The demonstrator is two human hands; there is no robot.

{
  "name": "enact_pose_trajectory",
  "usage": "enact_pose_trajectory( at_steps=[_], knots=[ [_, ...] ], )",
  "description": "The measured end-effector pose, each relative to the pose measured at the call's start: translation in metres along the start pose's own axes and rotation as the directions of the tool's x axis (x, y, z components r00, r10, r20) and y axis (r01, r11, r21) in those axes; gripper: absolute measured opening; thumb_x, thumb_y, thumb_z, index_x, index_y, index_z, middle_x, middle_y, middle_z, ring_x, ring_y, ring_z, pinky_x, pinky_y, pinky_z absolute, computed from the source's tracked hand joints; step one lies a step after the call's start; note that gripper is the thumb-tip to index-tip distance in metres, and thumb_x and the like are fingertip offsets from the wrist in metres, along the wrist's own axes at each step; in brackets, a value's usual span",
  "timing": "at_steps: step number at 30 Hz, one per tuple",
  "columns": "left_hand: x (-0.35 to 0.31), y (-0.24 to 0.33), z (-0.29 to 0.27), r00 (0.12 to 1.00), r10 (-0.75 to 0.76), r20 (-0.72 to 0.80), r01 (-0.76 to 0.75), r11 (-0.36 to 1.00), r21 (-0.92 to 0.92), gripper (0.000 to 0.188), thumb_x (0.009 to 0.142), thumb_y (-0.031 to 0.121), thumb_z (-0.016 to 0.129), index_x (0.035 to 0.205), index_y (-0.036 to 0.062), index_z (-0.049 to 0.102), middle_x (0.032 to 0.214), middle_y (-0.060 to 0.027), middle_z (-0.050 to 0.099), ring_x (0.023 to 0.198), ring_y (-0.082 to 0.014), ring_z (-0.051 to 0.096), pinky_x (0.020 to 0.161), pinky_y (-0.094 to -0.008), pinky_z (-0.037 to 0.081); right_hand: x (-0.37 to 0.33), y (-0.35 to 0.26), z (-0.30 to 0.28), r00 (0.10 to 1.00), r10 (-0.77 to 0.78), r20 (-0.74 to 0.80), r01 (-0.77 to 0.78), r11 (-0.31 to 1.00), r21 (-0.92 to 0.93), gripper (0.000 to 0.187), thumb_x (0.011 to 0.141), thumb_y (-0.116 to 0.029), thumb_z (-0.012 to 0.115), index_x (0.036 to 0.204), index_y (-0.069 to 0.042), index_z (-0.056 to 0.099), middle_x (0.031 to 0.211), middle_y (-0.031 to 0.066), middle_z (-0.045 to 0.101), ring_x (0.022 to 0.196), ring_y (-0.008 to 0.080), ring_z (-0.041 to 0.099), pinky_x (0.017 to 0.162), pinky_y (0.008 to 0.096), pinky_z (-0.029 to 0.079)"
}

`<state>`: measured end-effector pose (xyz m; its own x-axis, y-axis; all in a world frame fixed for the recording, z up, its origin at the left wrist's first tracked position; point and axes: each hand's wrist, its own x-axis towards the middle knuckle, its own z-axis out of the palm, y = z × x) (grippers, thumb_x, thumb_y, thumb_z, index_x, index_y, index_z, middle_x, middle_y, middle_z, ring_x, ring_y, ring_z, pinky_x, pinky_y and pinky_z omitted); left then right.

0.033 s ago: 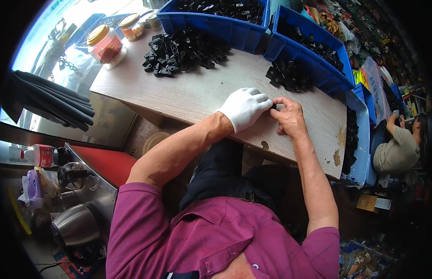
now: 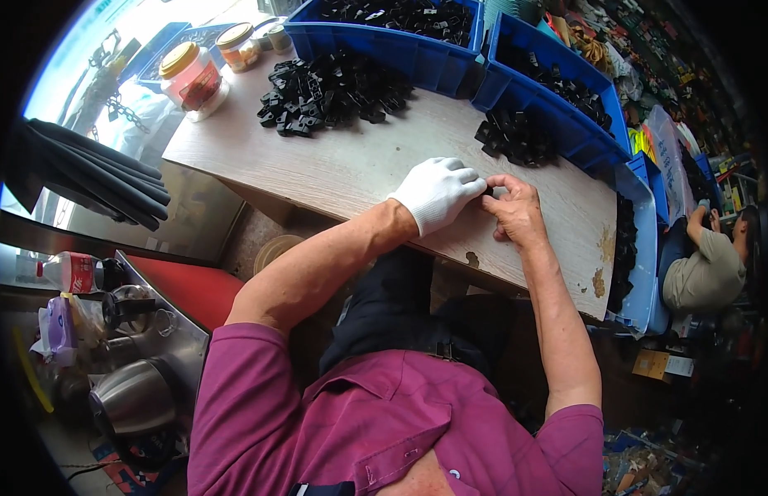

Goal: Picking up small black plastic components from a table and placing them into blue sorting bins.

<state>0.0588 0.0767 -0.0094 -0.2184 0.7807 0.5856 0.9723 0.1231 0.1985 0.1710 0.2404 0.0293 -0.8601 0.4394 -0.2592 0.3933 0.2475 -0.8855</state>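
My left hand (image 2: 440, 193), in a white knit glove, is closed with its fingertips at a small black piece (image 2: 488, 191) over the front part of the table. My bare right hand (image 2: 516, 210) pinches the same piece from the other side, thumb and forefinger meeting the glove. Most of the piece is hidden by the fingers. Beyond my hands, a large heap of small black plastic parts (image 2: 330, 93) lies on the wood-grain tabletop (image 2: 334, 165). A smaller heap of black parts (image 2: 512, 136) sits farther right, against a blue bin.
Two blue bins, one at the back (image 2: 384, 48) and one at the right (image 2: 549, 107), hold more black parts. Lidded jars (image 2: 192, 81) stand at the back left. A light-blue tub (image 2: 644, 273) adjoins the right edge. A co-worker (image 2: 708, 264) sits far right. A metal kettle (image 2: 136, 398) is lower left.
The view has shifted very slightly. Both hands keep the same hold at the same spot.
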Motion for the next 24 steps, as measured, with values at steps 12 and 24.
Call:
enact_pose_trajectory(
  at_steps=[12, 24],
  knots=[
    [-0.048, -0.047, -0.083, 0.826, -0.189, -0.530, 0.350, 0.910, 0.221, 0.033, 0.079, -0.004, 0.064, 0.110, 0.0070, 0.070, 0.104, -0.0109, 0.070, 0.100, -0.0346, 0.064, 0.086, -0.0427, 0.053, -0.004, 0.013, -0.003, 0.995, -0.064, -0.071, 0.068, 0.997, 0.049, 0.033, 0.085, -0.017, 0.083, 0.107, 0.001, 0.066, 0.054, -0.0038, 0.050, 0.037, 0.0070, 0.040, 0.035, 0.0256, 0.033],
    [-0.097, -0.094, -0.086, 0.912, -0.320, -0.256, 0.402, 0.821, 0.406, 0.025, 0.086, 0.008, 0.067, 0.110, 0.0135, 0.073, 0.093, -0.0058, 0.074, 0.102, -0.0337, 0.066, 0.080, -0.0435, 0.053, -0.006, 0.011, -0.005, 0.996, -0.015, -0.086, 0.028, 0.988, 0.151, 0.041, 0.083, -0.023, 0.084, 0.109, 0.002, 0.065, 0.058, -0.0029, 0.054, 0.040, 0.0068, 0.048, 0.039, 0.0262, 0.047]
  ],
)
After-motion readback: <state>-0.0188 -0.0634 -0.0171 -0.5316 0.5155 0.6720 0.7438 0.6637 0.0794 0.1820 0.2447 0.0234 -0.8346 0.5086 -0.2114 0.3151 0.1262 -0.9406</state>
